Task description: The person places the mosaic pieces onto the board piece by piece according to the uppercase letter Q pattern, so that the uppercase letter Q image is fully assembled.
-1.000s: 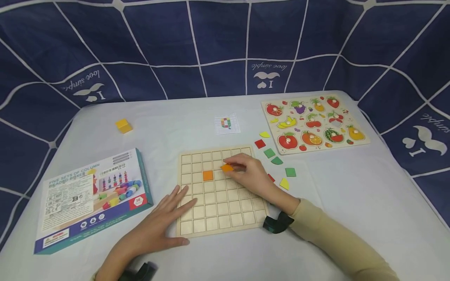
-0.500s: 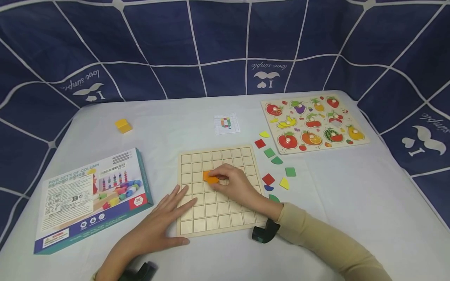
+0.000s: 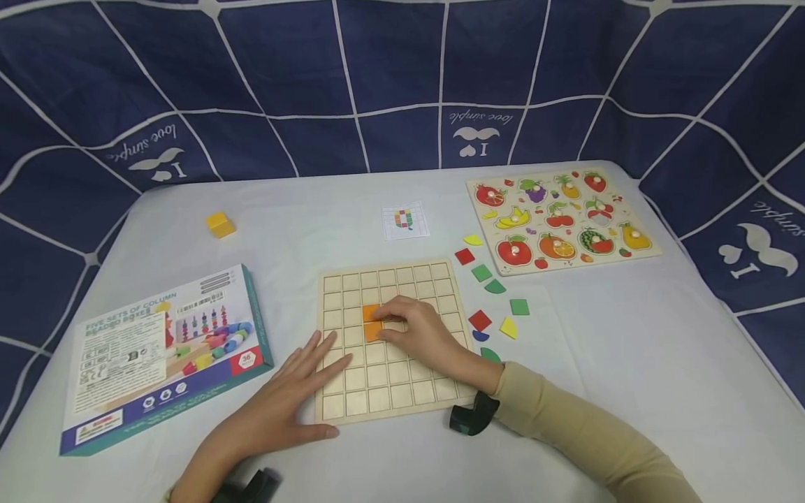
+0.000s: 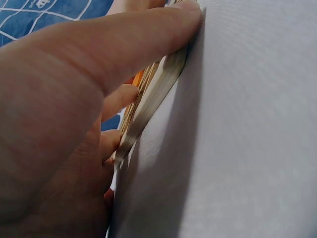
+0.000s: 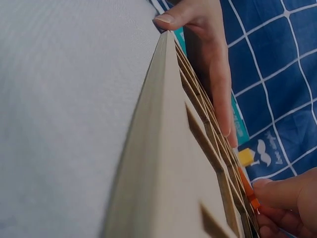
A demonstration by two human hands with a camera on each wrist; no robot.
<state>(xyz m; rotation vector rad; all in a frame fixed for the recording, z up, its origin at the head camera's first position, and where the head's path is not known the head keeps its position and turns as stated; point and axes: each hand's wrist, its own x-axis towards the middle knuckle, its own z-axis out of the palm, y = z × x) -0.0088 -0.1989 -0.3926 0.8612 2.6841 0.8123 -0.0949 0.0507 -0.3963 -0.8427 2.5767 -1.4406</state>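
Note:
A wooden grid board (image 3: pixel 377 400) lies flat on the white tabletop. Two orange square tiles are on it, one above the other: the upper tile (image 3: pixel 370 313) sits in a cell, and the lower tile (image 3: pixel 372 332) is at the cell just below. My right hand (image 3: pixel 424 339) pinches the lower tile at its right side with thumb and forefinger; in the right wrist view the thumb (image 5: pixel 270 192) is against orange. My left hand (image 3: pixel 283 405) has its fingers spread over the board's left edge, the thumb by its lower left corner.
Right of the board lie loose tiles, among them a red square (image 3: pixel 480 321), a green square (image 3: pixel 519 307) and a yellow piece (image 3: pixel 509 328). A pattern card (image 3: pixel 405 232), fruit puzzle (image 3: pixel 547 223), yellow block (image 3: pixel 221 225) and toy box (image 3: pixel 157 363) surround it.
My right hand has moved left across the board with an orange tile, which now lies below the other orange tile. The left hand has stayed in place.

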